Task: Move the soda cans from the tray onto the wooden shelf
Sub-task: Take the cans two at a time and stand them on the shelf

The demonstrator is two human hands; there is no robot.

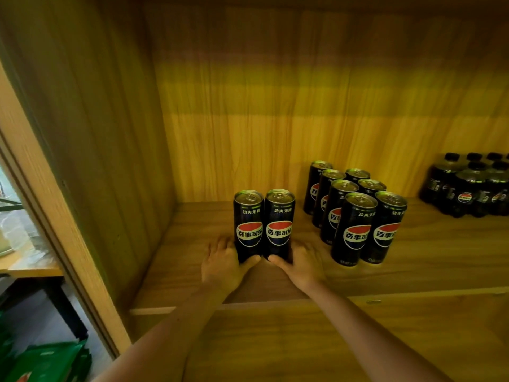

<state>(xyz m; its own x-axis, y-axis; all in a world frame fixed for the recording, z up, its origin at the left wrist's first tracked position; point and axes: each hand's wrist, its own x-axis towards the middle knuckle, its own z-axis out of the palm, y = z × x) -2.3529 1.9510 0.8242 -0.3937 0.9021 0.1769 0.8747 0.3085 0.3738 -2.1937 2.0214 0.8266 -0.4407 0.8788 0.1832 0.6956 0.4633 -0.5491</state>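
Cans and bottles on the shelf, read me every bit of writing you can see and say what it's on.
"百事可乐" on the logo of the left can and the right can between the hands.
"劲爽无糖" above it on both.
Same logo on the front cans of the group.
Bottle labels: too small to read.

The bottle pack [472, 186] is cut off by the right edge.

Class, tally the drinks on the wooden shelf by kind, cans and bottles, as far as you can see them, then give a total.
Soda cans held in the hands: 2
Soda cans in the group: 7
Bottles, at least partly in view: 6, more may be cut off
Total visible: 15
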